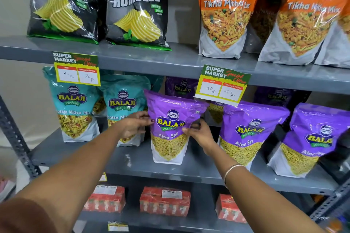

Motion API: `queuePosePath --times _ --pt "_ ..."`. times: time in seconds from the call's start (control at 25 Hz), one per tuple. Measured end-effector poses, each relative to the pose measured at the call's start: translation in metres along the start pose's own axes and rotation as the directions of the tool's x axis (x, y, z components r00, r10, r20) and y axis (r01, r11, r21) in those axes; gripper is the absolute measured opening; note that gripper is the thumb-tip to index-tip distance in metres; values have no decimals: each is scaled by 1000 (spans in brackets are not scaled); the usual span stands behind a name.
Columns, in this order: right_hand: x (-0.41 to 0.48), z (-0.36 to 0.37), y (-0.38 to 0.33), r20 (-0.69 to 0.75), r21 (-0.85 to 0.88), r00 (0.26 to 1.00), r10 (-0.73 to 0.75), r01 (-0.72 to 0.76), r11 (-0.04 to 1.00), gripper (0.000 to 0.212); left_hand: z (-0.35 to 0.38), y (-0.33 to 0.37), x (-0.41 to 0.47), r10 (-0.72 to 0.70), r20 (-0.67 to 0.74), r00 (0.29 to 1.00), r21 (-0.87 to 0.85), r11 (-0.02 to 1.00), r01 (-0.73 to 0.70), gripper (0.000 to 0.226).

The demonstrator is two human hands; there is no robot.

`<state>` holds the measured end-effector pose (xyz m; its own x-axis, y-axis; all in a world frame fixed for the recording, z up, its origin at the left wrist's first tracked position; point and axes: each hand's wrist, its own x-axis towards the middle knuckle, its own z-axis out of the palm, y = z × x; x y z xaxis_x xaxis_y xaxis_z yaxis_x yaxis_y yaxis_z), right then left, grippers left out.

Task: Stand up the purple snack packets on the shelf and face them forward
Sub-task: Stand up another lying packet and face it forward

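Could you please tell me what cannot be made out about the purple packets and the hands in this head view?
- Purple packets in the back row: shaded and partly hidden by the price tag and the front packets; their number is unclear.
- Rightmost purple packet: cut off by the frame edge and blurred.
- Left hand fingertips: hidden behind the held purple packet.
- Right hand: only its thumb shows on the front.

Grey metal shelving (144, 58), pale wall (15, 5)
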<state>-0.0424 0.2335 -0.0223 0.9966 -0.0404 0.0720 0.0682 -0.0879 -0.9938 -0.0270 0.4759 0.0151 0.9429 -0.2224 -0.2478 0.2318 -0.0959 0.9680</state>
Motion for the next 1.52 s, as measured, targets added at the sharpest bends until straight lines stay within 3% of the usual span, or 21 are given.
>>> queuePosePath --times 0.16,0.28,0.4,0.48,0.56,0.64,0.8,1.04,1.12,1.2,1.28,1.52 --pt "11 -6 -14 -197 -3 973 -122 124 992 25 -9 21 3 90 -118 989 -268 956 -119 21" --pt "10 -9 -17 -166 -29 980 -112 109 994 23 -8 23 1 104 -116 988 -279 951 -133 19" --pt "-2 -10 -10 38 -32 999 8 -7 999 36 -2 12 -5 48 14 999 -120 992 -46 25" --pt "-5 -9 1 123 -100 989 84 -72 992 57 6 -1 -7 -43 74 996 77 996 37 45" --pt "-5 -4 9 141 -108 981 134 -120 987 65 15 -12 -6 -118 26 993 189 976 111 77" --pt "-4 1 12 127 -82 981 144 -134 988 60 25 -22 -1 -137 -31 990 220 965 140 87" --pt "-8 0 14 39 -33 993 108 -107 994 54 41 -24 5 -83 -61 995 267 959 96 68" --pt "-11 -27 19 -6 -73 991 134 -135 988 43 62 -27 5 -63 -20 998 232 970 66 67" --pt "-4 -29 25 -76 -92 987 142 -148 985 28 52 -27 5 -85 1 996 146 986 84 61" --pt "4 -29 30 -163 -132 976 147 -169 977 15 39 -24 7 -56 -5 998 -21 998 56 39" --pt "13 -27 32 -209 -167 963 170 -206 964 24 32 -19 10 -11 -47 999 -167 986 3 19" --pt "23 -19 29 -394 -233 904 163 -270 934 36 33 -15 9 50 -111 993 -262 962 -78 28"
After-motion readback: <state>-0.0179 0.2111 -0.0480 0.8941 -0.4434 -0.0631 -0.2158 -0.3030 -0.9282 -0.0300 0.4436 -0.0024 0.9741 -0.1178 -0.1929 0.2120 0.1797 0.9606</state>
